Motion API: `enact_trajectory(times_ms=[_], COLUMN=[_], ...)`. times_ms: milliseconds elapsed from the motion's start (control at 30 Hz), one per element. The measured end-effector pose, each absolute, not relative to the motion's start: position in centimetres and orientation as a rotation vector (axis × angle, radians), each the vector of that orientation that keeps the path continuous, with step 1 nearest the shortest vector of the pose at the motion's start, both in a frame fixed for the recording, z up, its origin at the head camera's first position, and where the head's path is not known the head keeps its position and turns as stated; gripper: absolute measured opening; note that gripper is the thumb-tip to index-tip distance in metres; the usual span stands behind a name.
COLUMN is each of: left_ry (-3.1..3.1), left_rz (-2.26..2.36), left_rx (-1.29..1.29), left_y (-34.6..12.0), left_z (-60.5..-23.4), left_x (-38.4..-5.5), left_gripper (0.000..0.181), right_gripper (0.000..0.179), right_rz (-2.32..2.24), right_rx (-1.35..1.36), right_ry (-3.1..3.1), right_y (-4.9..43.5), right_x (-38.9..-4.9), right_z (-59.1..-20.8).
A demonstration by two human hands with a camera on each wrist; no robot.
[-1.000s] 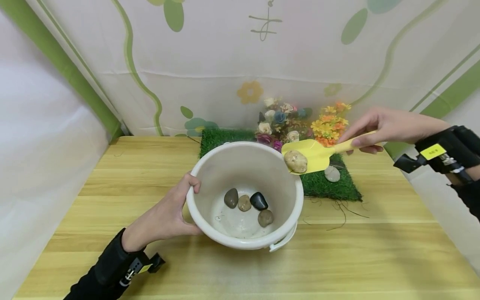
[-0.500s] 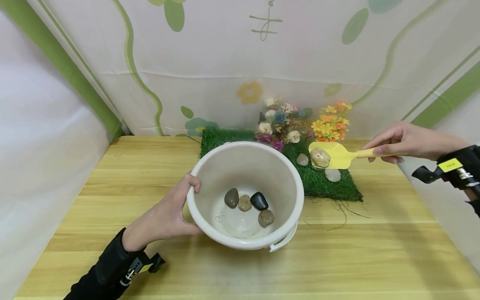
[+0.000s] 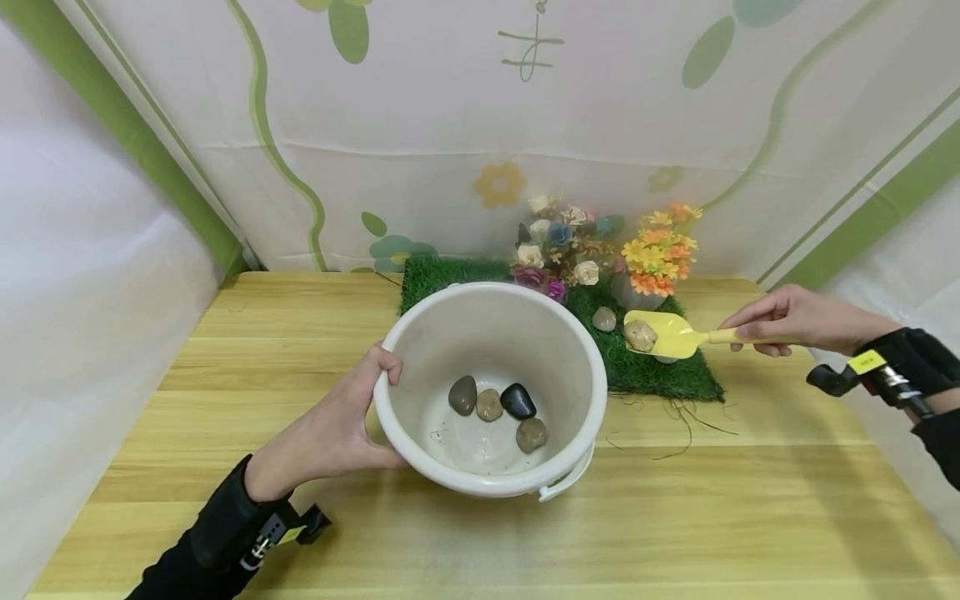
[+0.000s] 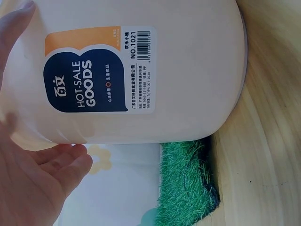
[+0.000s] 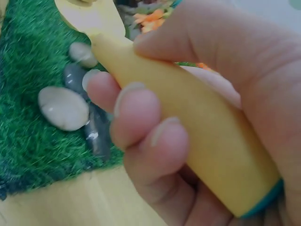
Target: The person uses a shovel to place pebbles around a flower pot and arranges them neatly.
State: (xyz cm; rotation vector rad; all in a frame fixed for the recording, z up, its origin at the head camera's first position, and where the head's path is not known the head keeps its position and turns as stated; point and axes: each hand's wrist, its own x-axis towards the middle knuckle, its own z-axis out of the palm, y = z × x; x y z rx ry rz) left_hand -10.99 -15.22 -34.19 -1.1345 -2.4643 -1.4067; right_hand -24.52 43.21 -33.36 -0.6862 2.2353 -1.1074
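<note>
A white plastic bucket stands in the middle of the table, with several stones on its floor, among them a black stone and a grey-brown stone. My left hand grips its left side, fingertips over the rim. In the left wrist view, the bucket shows its printed label. My right hand holds a yellow toy shovel by the handle. A tan stone rests on the blade, which is above the turf mat and partly covers a pale stone.
The green turf mat lies behind the bucket, bearing a small stone, mixed flowers and a pot of orange-yellow flowers. Dark stones and a white stone show below the shovel. A curtain hangs behind.
My right hand has carried the shovel and its tan stone from beside the bucket rim rightward over the mat, then slightly lower and nearer. My left hand and the bucket have stayed put.
</note>
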Motion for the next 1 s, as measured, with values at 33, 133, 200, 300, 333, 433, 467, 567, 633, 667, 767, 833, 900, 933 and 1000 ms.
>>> enact_trajectory(times_ms=[33,133,200,300,333,433,467,567,633,667,767,833,900,933,1000], left_ry=[-2.462,-2.47,-2.482,-2.486,-2.486,-2.483,-2.482,-2.48,-2.475,-2.476,-2.479,-2.483,-2.485,-2.485,-2.486], left_rz=[-1.408,-1.399,-1.388,-1.39,-1.393,-1.399,-1.398,-1.393,-1.397,-1.399,-1.405,-1.411,-1.411,-1.413,-1.414], left_rx=[-1.136,-1.133,-1.128,-1.122,-1.12,-1.119,-1.119,-1.122,-1.125,-1.124,-1.125,-1.124,-1.128,-1.131,-1.133], left_y=[-15.1,-14.7,-14.7,-14.8,-14.9,-15.3,-15.4,-15.7,-15.8,-15.9,-15.9,-15.9,-15.9,-15.9,-15.9], left_z=[-33.7,-32.6,-32.3,-32.6,-32.9,-34.2,-34.6,-35.6,-35.9,-36.0,-35.9,-35.8,-35.7,-35.7,-35.7], left_x=[-10.8,-10.3,-10.2,-10.3,-10.4,-10.9,-11.1,-11.6,-11.8,-11.8,-11.7,-11.7,-11.7,-11.7,-11.7], left_gripper=[0.07,0.068,0.068,0.069,0.069,0.071,0.072,0.073,0.073,0.073,0.073,0.073,0.073,0.073,0.073], right_gripper=[0.028,0.028,0.027,0.027,0.026,0.026,0.025,0.025,0.025,0.025,0.025,0.026,0.026,0.026,0.026], right_rz=[-1.11,-1.118,-1.125,-1.133,-1.136,-1.131,-1.128,-1.109,-1.092,-1.086,-1.065,-1.059,-1.055,-1.049,-1.034], right_rx=[-0.686,-0.739,-0.753,-0.762,-0.757,-0.76,-0.757,-0.745,-0.719,-0.707,-0.68,-0.664,-0.66,-0.649,-0.624], right_ry=[2.232,2.214,2.204,2.192,2.187,2.182,2.186,2.216,2.245,2.257,2.281,2.287,2.287,2.293,2.308], right_y=[43.3,43.3,43.3,43.2,43.2,43.1,43.0,42.9,42.7,42.7,42.5,42.3,42.2,42.1,41.9], right_x=[-24.5,-24.6,-24.7,-24.8,-24.9,-24.9,-24.9,-24.9,-24.9,-24.9,-24.8,-24.8,-24.7,-24.7,-24.7], right_z=[-33.7,-34.7,-35.2,-35.9,-36.1,-36.6,-36.7,-37.0,-37.0,-37.0,-36.9,-36.8,-36.6,-36.5,-36.3])
